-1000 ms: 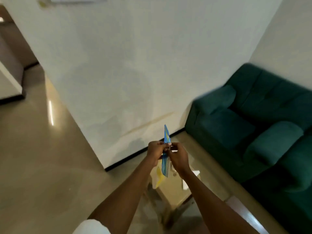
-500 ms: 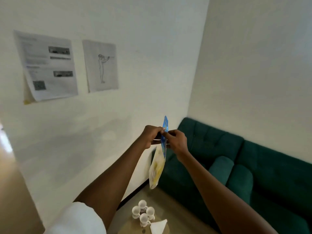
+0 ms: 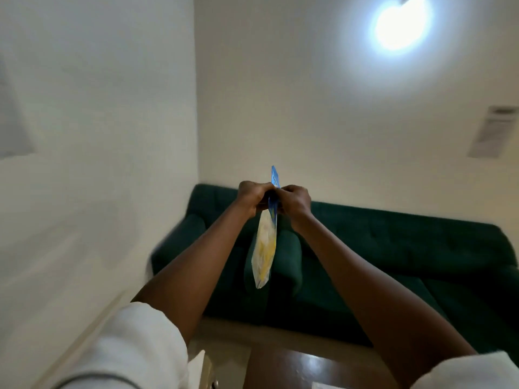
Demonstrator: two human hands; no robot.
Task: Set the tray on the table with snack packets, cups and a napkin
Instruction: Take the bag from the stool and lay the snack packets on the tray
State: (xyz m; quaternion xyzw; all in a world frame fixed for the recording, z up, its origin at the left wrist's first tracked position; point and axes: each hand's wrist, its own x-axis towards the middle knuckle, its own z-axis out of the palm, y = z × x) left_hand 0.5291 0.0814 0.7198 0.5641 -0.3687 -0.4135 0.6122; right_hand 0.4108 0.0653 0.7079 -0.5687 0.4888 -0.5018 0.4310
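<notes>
White walls and a green sofa (image 3: 379,248) fill the far view. Left hand (image 3: 254,196) and right hand (image 3: 295,202) are together, pinching a snack packet (image 3: 265,248) near its top, raised edge-on, likely to tear it.

Single head-worn view, tilted forward toward the far room corner. Arms are seen stretching away from the near edge; green sofa (image 3: 393,248) far right, ceiling light (image 3: 401,22) above. No second view is given.
</notes>
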